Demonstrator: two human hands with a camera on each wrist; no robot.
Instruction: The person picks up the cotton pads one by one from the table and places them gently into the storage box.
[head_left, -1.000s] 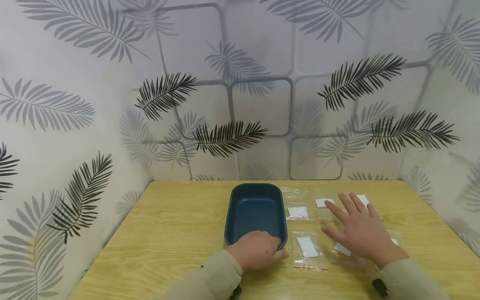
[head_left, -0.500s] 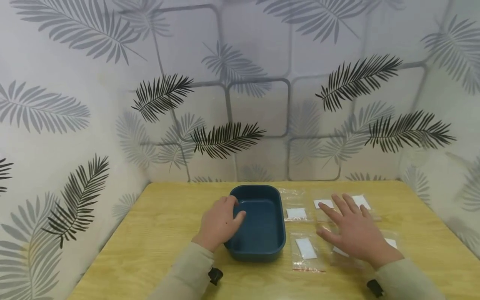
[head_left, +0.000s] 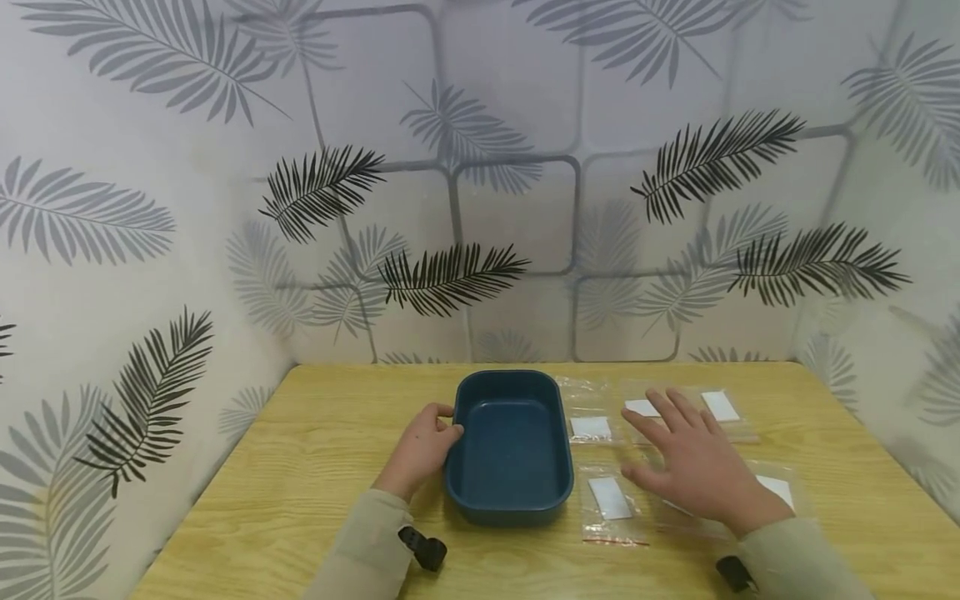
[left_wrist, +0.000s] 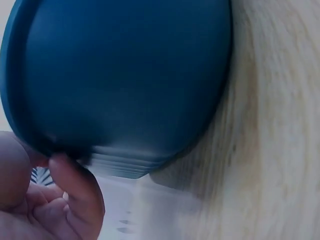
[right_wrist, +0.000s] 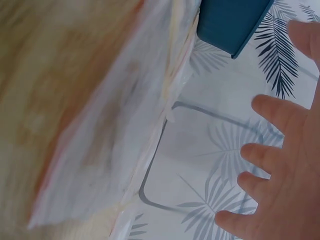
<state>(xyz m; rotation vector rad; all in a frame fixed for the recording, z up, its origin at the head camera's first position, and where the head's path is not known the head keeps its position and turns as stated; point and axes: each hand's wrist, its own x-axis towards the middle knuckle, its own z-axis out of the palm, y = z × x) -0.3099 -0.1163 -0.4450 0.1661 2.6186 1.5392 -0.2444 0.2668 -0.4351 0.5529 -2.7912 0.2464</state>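
Note:
A dark blue rectangular dish (head_left: pixel 510 450) with rounded corners sits on the wooden table. My left hand (head_left: pixel 418 450) is at its left side, pinching the rim between thumb and fingers; the left wrist view shows the thumb (left_wrist: pixel 75 187) against the edge. My right hand (head_left: pixel 693 467) is spread, palm down, above several clear zip bags with white cards inside. One bag (head_left: pixel 609 500) lies just right of the dish. Another bag (head_left: pixel 591 429) lies behind it. Part of the bags is hidden under my right hand. In the right wrist view its fingers (right_wrist: pixel 262 157) are straight and hold nothing.
Walls with a leaf pattern (head_left: pixel 517 317) close off the table's back and both sides. The wooden table top (head_left: pixel 315 450) extends left of the dish. A black strap piece (head_left: pixel 423 550) hangs at my left wrist, with a similar one (head_left: pixel 735 573) at my right.
My left hand has gone from the dish's front edge round to its left rim. The dish now sits slightly nearer to me. My right hand has shifted a little left, still spread.

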